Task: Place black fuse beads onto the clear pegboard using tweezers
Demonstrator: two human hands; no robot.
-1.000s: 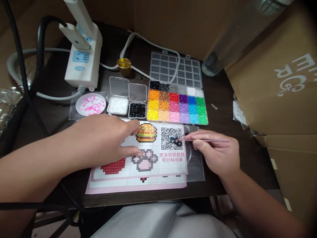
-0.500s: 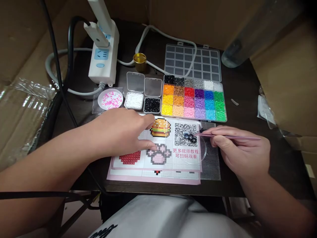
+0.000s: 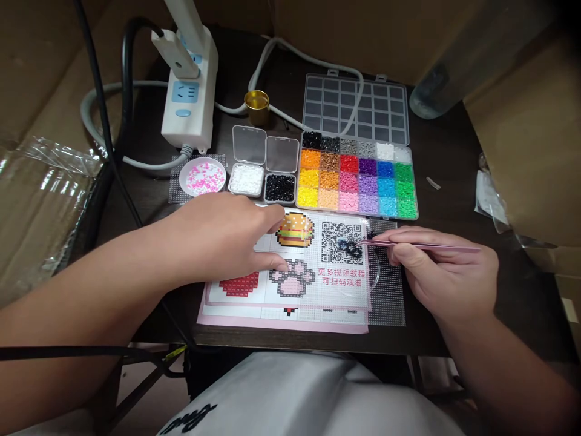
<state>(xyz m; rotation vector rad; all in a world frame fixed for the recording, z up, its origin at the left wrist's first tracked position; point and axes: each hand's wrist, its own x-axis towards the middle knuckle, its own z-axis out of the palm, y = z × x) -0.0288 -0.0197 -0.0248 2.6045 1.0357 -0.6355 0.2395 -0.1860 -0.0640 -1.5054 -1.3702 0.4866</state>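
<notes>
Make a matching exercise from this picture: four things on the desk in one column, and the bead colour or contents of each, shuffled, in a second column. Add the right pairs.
Things
1. round white dish
2. left small clear box
3. right small clear box
4. big compartment case

Contents
A. black beads
B. beads of many colours, sorted by compartment
C. pink and white beads
D. white beads

Pairs: 1-C, 2-D, 3-A, 4-B

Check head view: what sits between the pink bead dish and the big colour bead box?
Two small open boxes, white beads and black beads, sit side by side between the dish and the colour box.
</notes>
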